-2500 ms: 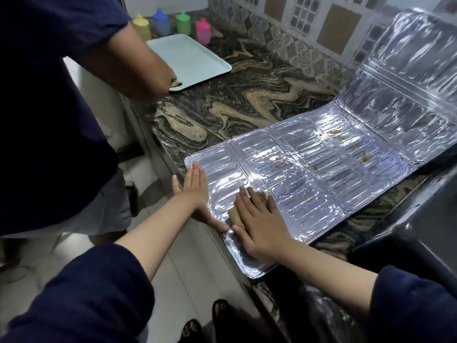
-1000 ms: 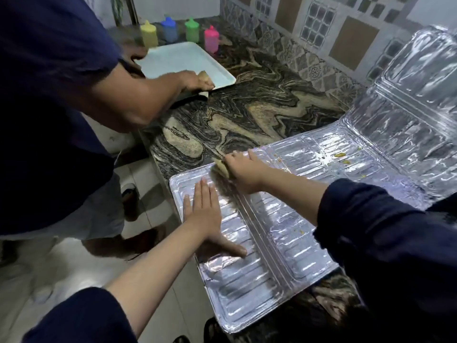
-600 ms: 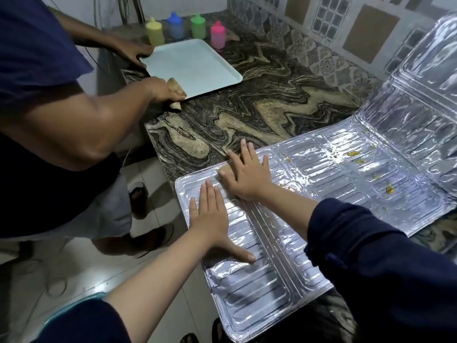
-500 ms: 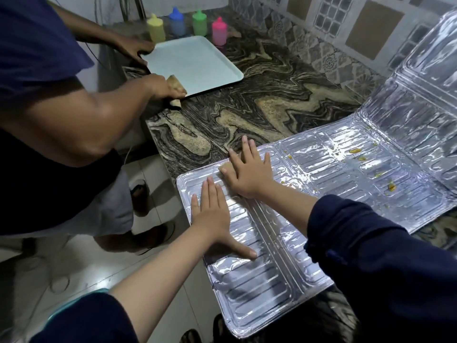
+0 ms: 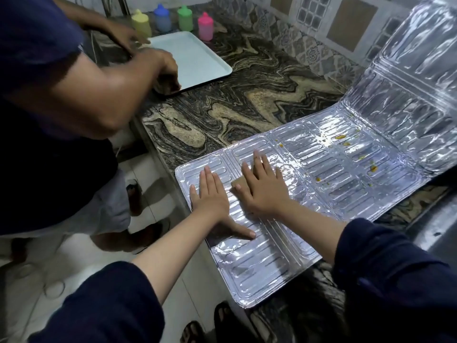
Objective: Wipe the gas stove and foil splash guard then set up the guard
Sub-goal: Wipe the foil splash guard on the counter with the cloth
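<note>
Right hand [image 5: 263,188] has slid back from the far left edge of the foil guard [image 5: 329,174] toward the left hand [image 5: 210,191] — now just beside it, fingers flat over a tan sponge [image 5: 239,182]. Left hand's thumb splayed wider. Second person's hand [image 5: 160,68] moved onto the near corner of the white tray [image 5: 197,58] — blurred.

Foil splash guard [image 5: 321,169] — thin shiny metal foil, embossed with ribbed oblong panels, crinkled, mirror-bright. Surface [image 5: 247,102] — polished stone, glossy, swirled dark and tan veining. Tray [image 5: 197,60] — smooth pale plastic, matt sheen. Squeeze bottles [image 5: 185,18] — coloured plastic. Wall [image 5: 321,45] — patterned tiles.
</note>
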{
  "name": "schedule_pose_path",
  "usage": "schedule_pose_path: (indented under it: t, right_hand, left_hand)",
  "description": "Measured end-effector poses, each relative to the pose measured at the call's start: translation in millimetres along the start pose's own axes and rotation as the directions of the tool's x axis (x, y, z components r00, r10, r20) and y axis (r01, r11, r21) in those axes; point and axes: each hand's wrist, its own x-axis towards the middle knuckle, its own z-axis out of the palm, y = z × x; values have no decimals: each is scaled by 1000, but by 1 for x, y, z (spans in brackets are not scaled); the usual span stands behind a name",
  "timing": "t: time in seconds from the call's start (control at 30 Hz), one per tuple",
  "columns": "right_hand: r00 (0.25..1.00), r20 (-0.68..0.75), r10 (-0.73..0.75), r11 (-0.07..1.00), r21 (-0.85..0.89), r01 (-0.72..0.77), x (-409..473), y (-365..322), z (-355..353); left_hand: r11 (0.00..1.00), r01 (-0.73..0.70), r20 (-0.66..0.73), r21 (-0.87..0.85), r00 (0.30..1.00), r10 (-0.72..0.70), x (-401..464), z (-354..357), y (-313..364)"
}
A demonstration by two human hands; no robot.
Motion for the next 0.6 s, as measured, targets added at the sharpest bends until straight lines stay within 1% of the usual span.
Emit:
schedule_pose_path:
  t: [0.13, 0.3, 0.6]
  right_hand:
    - [999, 6, 33, 999, 21, -33, -25, 4, 3]
    - [998, 25, 66, 997, 29, -67, -56, 9, 8]
    - [984, 61, 168, 985, 38, -170, -115, 9, 9]
  left_hand:
    - [1000, -18, -30, -12, 999, 18, -1, 2, -2]
    - [999, -38, -22, 1, 999, 38, -4, 1, -2]
    - [1000, -3, -9, 1, 1000, 3, -8, -2, -1]
